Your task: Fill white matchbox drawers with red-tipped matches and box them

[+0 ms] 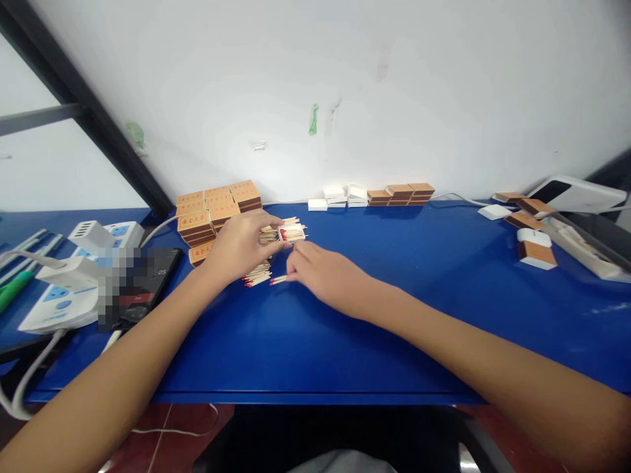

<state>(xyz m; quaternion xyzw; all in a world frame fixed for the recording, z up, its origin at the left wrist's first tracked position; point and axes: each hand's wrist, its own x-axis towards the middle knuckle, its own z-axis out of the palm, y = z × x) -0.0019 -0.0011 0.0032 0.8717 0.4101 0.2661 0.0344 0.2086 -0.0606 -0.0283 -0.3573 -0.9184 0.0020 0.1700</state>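
Left hand [241, 240] grips the matchbox tray [279, 232], matches inside, by the loose matches [257, 274]; right hand [328, 276] pinches a few red-tipped matches [279, 280] nearby. Looks like tray-filling; adding these would call for lining up heads.

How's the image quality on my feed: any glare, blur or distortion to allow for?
Head view: even light, only faint sheen on the blue table; head view: pixelation covers part of the phone, and the matches at the right hand look small and slightly soft.
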